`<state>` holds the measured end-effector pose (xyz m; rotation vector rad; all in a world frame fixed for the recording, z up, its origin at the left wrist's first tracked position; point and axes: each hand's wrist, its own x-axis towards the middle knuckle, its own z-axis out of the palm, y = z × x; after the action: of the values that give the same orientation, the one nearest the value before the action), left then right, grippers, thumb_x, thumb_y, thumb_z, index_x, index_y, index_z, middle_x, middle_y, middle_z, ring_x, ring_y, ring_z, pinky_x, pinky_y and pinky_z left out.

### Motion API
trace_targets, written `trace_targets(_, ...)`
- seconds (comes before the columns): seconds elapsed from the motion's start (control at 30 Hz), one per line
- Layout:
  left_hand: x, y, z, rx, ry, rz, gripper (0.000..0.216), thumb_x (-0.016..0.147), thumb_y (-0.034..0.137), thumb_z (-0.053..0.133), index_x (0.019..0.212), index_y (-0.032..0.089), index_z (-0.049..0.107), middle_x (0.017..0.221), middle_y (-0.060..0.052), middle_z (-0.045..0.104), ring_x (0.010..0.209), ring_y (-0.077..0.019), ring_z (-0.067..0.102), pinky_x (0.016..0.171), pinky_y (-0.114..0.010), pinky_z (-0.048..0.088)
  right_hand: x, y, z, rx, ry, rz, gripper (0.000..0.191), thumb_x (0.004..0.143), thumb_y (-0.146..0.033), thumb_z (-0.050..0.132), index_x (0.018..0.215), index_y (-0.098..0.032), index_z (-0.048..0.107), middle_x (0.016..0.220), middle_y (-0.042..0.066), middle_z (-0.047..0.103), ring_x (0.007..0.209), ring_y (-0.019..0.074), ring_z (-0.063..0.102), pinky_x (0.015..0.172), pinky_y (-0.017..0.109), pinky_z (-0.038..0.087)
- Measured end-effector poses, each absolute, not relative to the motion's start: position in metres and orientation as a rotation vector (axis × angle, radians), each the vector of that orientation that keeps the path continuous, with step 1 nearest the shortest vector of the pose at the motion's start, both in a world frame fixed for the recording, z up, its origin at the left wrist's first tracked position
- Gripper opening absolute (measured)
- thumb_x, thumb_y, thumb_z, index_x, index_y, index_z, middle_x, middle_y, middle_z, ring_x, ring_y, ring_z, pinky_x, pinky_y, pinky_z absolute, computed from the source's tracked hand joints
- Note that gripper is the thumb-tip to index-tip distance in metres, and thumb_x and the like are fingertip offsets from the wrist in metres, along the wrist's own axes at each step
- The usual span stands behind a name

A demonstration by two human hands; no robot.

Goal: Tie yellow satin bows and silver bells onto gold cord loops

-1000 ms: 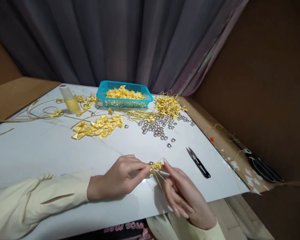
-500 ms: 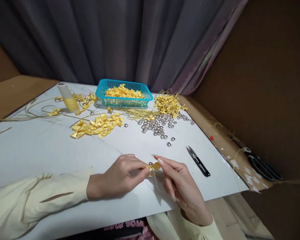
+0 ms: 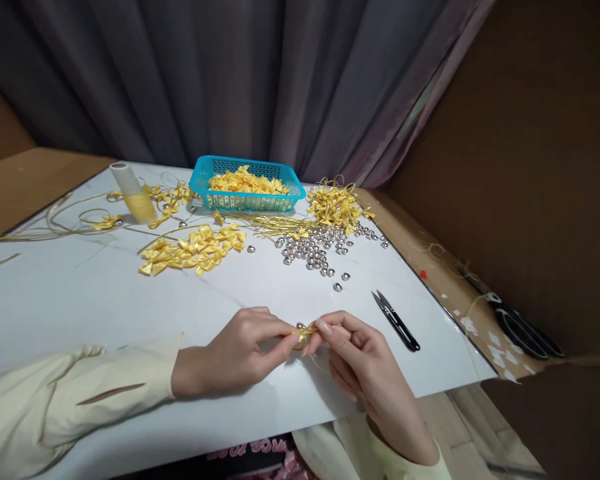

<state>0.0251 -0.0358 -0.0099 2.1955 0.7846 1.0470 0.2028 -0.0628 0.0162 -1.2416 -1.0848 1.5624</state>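
Observation:
Near the front edge of the white table, my left hand pinches a small yellow ribbon bow between thumb and fingertips. A silver bead sits against the bow's far side. From the right, my right hand is closed on the bow's other end and a thin yellow cord; its fingertips hide part of them. A loose end of the cord hangs below the fingers. Black thread snips lie on the table to the right of my right hand, apart from it.
Farther back stand a blue basket of yellow bows and a spool of yellow thread. Loose bows, silver beads, cut cords and a pile of corded bows lie before them. Black scissors rest at far right.
My right hand's fingers have closed in from beside the bow onto its right end and the cord. The left hand keeps its pinch and has hardly moved.

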Motion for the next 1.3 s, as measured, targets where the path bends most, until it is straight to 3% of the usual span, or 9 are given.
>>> trace_targets(0.27, 0.0249, -0.0350, -0.0119, 2.174, 0.781, 1.061, 0.020, 0.088, 0.012, 0.052, 0.084, 0.017, 0.070, 0.071, -0.001, 0.073, 0.060, -0.0109, 0.063, 0.063, -0.023, 0.044, 0.2061, -0.0661, 0.0151, -1.352, -1.220, 1.415, 0.027, 0.083, -0.042, 0.062, 0.075, -0.016, 0.059, 0.068, 0.002, 0.067, 0.034, 0.0019, 0.032, 0.034, 0.018, 0.025)
trace_targets(0.47, 0.0245, -0.0355, -0.0108, 2.226, 0.774, 1.066, 0.019, 0.087, 0.012, 0.053, 0.079, 0.014, 0.070, 0.061, -0.001, 0.068, 0.054, -0.0108, 0.059, 0.059, -0.023, 0.043, 0.2033, -0.0676, 0.0120, -1.363, -1.302, 1.212, 0.021, 0.083, -0.037, 0.063, 0.074, -0.018, 0.063, 0.059, 0.000, 0.063, 0.038, 0.0051, 0.035, 0.035, 0.020, 0.024)
trace_targets(0.73, 0.0253, -0.0344, -0.0111, 2.225, 0.750, 1.107, 0.016, 0.086, 0.011, 0.055, 0.078, 0.013, 0.069, 0.064, -0.002, 0.070, 0.056, -0.0108, 0.060, 0.059, -0.022, 0.043, 0.2024, -0.0687, 0.0087, -1.343, -1.440, 1.077, 0.018, 0.087, -0.033, 0.057, 0.077, -0.019, 0.061, 0.060, 0.000, 0.062, 0.055, 0.0107, 0.054, 0.042, 0.020, 0.033)
trace_targets(1.0, 0.0240, -0.0343, -0.0123, 2.235, 0.747, 1.067, 0.017, 0.087, 0.011, 0.054, 0.080, 0.011, 0.070, 0.066, -0.003, 0.071, 0.058, -0.0120, 0.061, 0.060, -0.023, 0.043, 0.2020, -0.0688, 0.0091, -1.334, -1.601, 0.902, 0.018, 0.089, -0.026, 0.053, 0.075, -0.017, 0.060, 0.060, -0.001, 0.061, 0.053, 0.0099, 0.055, 0.048, 0.019, 0.041)
trace_targets(1.3, 0.0245, -0.0339, -0.0104, 2.236, 0.750, 1.061, 0.019, 0.087, 0.012, 0.053, 0.079, 0.012, 0.070, 0.065, -0.003, 0.070, 0.057, -0.0118, 0.060, 0.059, -0.024, 0.043, 0.2015, -0.0691, 0.0106, -1.355, -1.642, 0.810, 0.019, 0.089, -0.024, 0.051, 0.074, -0.017, 0.060, 0.060, 0.000, 0.060, 0.051, 0.0098, 0.054, 0.047, 0.018, 0.041)
